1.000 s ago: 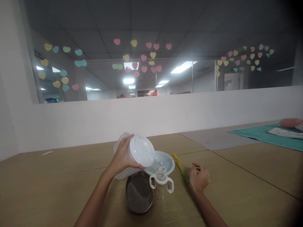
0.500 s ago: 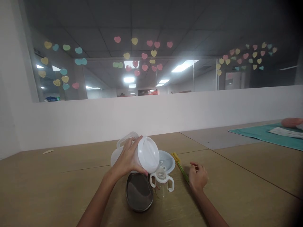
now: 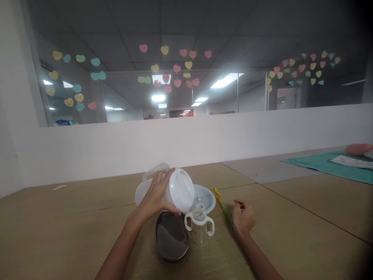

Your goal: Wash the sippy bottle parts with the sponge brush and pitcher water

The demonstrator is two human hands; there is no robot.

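Note:
My left hand [image 3: 154, 198] grips a translucent white pitcher [image 3: 142, 191] round its body. The pitcher is tipped to the right, its white lid [image 3: 182, 190] facing the clear baby bottle [image 3: 199, 233]. That bottle stands upright and uncapped, with a white two-handled ring [image 3: 198, 221] round its neck. Whether liquid flows is not visible. Loosely curled, my right hand [image 3: 244, 217] rests on the table with nothing seen in its fingers. Beside it lies a bottle brush [image 3: 223, 207] with a yellow head and green handle, whose lower end is hidden by my hand and wrist.
A dark kidney-shaped metal dish [image 3: 171, 237] is left of the bottle. Behind the bottle, a pale bowl [image 3: 210, 198] holds small white parts. A teal cloth [image 3: 317, 165] with a white cloth lies at the far right. A low white wall [image 3: 116, 147] borders the table's back.
The pitcher and my left hand have shifted very slightly left in the picture. My right hand stays almost where it was.

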